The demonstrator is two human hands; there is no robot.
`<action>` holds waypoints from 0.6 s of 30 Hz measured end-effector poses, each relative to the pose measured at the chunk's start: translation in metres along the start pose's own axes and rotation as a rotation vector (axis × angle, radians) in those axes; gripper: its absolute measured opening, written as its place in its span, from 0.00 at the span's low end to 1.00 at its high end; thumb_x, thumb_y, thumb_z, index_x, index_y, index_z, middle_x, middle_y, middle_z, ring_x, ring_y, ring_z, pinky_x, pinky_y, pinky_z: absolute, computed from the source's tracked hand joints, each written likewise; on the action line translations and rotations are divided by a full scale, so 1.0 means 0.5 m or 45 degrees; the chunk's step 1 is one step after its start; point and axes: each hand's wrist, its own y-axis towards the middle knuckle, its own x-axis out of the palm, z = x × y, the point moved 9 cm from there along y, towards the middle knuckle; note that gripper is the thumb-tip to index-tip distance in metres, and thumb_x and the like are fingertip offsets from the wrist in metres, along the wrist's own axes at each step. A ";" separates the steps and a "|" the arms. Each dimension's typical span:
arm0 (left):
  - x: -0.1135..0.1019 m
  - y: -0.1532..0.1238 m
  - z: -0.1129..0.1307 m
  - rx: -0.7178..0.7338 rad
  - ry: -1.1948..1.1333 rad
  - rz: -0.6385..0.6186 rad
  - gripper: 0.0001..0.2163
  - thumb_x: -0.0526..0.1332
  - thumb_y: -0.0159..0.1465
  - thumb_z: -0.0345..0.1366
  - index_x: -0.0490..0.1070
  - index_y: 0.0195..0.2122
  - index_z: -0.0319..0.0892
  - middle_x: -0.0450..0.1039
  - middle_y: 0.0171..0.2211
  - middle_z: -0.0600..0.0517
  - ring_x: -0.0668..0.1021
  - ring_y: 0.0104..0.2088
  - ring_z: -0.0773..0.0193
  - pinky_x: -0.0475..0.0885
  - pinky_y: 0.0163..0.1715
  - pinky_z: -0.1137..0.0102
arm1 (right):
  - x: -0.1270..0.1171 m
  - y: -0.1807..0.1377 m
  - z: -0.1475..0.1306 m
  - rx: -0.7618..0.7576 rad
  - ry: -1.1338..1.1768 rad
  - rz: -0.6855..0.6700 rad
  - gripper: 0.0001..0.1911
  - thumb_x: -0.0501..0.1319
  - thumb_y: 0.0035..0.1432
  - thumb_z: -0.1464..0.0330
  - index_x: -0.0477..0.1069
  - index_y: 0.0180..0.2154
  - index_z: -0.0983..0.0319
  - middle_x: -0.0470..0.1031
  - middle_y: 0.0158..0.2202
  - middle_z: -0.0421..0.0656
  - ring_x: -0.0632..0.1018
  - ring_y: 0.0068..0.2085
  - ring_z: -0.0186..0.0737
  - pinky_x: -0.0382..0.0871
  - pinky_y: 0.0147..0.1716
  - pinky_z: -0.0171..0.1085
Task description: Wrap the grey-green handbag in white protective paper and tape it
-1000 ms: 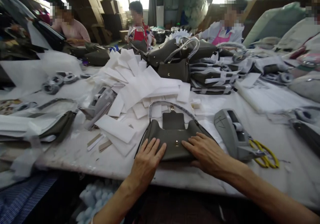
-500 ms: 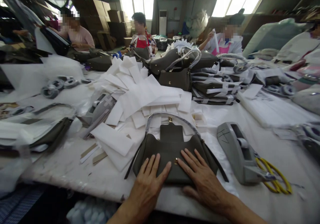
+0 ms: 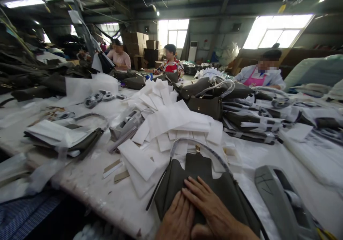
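A dark grey-green handbag [image 3: 187, 179] lies flat on the white-covered table [image 3: 88, 175] right in front of me, its flap open and its wrapped handle [image 3: 199, 147] arching away. My left hand [image 3: 177, 220] lies flat on the bag's near part, fingers stretched out. My right hand [image 3: 211, 207] rests beside it on the bag, fingers spread and pointing left, touching the left hand. Neither hand holds anything.
A heap of white paper sheets [image 3: 166, 122] lies behind the bag. A grey tape dispenser [image 3: 281, 200] stands at the right. More dark bags [image 3: 209, 97] and wrapped ones [image 3: 61, 140] crowd the table. Three people work at the far side.
The camera has tilted up, so bag and hands sit lower in view. My hands have drawn closer together on the bag, the right now touching the left.
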 end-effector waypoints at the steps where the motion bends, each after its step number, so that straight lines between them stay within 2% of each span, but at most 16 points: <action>1: -0.007 -0.014 -0.011 0.016 0.031 -0.026 0.19 0.54 0.68 0.41 0.71 0.54 0.36 0.75 0.53 0.48 0.70 0.58 0.56 0.60 0.61 0.63 | -0.002 -0.004 0.000 0.001 -0.013 0.011 0.50 0.61 0.54 0.41 0.48 0.70 0.55 0.58 0.68 0.51 0.60 0.67 0.54 0.52 0.67 0.55; 4: -0.047 -0.022 -0.062 0.078 -0.068 -0.076 0.15 0.53 0.68 0.34 0.72 0.53 0.38 0.76 0.53 0.48 0.74 0.54 0.60 0.66 0.57 0.66 | -0.004 -0.013 0.002 0.014 -0.031 0.036 0.47 0.61 0.55 0.43 0.51 0.69 0.54 0.59 0.67 0.49 0.62 0.67 0.54 0.53 0.66 0.54; 6: -0.073 0.018 -0.135 0.016 -0.297 -0.067 0.12 0.52 0.69 0.36 0.74 0.45 0.42 0.80 0.44 0.49 0.79 0.45 0.64 0.71 0.49 0.71 | 0.000 -0.013 0.005 0.014 -0.009 0.028 0.45 0.62 0.55 0.43 0.53 0.68 0.52 0.59 0.67 0.49 0.62 0.67 0.54 0.53 0.66 0.55; 7: -0.063 0.050 -0.183 -0.067 -0.363 -0.152 0.11 0.53 0.70 0.37 0.75 0.44 0.43 0.80 0.41 0.49 0.80 0.42 0.65 0.73 0.46 0.72 | 0.003 -0.013 0.008 0.023 0.010 0.018 0.45 0.62 0.54 0.43 0.54 0.68 0.52 0.58 0.68 0.49 0.61 0.67 0.55 0.52 0.66 0.56; 8: -0.044 0.085 -0.236 -0.170 -0.359 -0.245 0.10 0.54 0.69 0.36 0.74 0.45 0.43 0.80 0.43 0.48 0.80 0.43 0.64 0.73 0.46 0.71 | 0.007 -0.013 0.011 0.036 0.032 0.003 0.46 0.62 0.54 0.43 0.54 0.68 0.52 0.57 0.68 0.49 0.61 0.67 0.55 0.51 0.66 0.57; 9: -0.024 0.123 -0.288 -0.249 -0.295 -0.285 0.13 0.55 0.68 0.33 0.72 0.51 0.42 0.78 0.49 0.46 0.78 0.49 0.61 0.72 0.51 0.67 | 0.011 -0.014 0.016 0.054 0.056 -0.017 0.46 0.62 0.54 0.43 0.53 0.68 0.52 0.57 0.68 0.49 0.60 0.67 0.56 0.50 0.66 0.59; 11: 0.034 0.197 -0.383 -0.364 -0.082 -0.345 0.23 0.57 0.65 0.30 0.63 0.61 0.36 0.66 0.62 0.37 0.68 0.62 0.51 0.63 0.62 0.55 | 0.018 -0.016 0.023 0.093 0.102 -0.067 0.46 0.62 0.54 0.43 0.53 0.68 0.52 0.55 0.69 0.49 0.59 0.68 0.57 0.49 0.66 0.61; 13: 0.114 0.249 -0.460 -0.472 0.065 -0.452 0.30 0.58 0.61 0.26 0.58 0.65 0.32 0.55 0.67 0.33 0.61 0.67 0.46 0.58 0.64 0.50 | 0.024 -0.018 0.029 0.130 0.147 -0.124 0.45 0.61 0.55 0.42 0.53 0.68 0.51 0.54 0.69 0.49 0.58 0.68 0.57 0.48 0.65 0.63; 14: 0.153 0.265 -0.490 -0.522 0.096 -0.492 0.30 0.56 0.61 0.24 0.58 0.65 0.33 0.56 0.67 0.34 0.61 0.67 0.46 0.58 0.64 0.50 | 0.025 -0.018 0.031 0.146 0.170 -0.143 0.45 0.61 0.54 0.42 0.53 0.68 0.51 0.54 0.69 0.49 0.57 0.68 0.57 0.47 0.65 0.64; 16: 0.209 0.285 -0.532 -0.584 0.096 -0.539 0.27 0.51 0.62 0.21 0.60 0.65 0.33 0.64 0.62 0.34 0.69 0.62 0.50 0.66 0.60 0.55 | 0.022 -0.018 0.032 0.170 0.211 -0.153 0.45 0.61 0.54 0.42 0.54 0.68 0.51 0.54 0.69 0.50 0.56 0.69 0.57 0.46 0.65 0.64; 18: 0.227 0.293 -0.561 -0.625 0.079 -0.557 0.26 0.46 0.64 0.20 0.59 0.64 0.29 0.70 0.57 0.31 0.76 0.55 0.52 0.73 0.52 0.60 | 0.014 -0.015 0.031 0.177 0.242 -0.130 0.45 0.62 0.53 0.43 0.55 0.67 0.52 0.54 0.69 0.51 0.56 0.69 0.56 0.45 0.66 0.63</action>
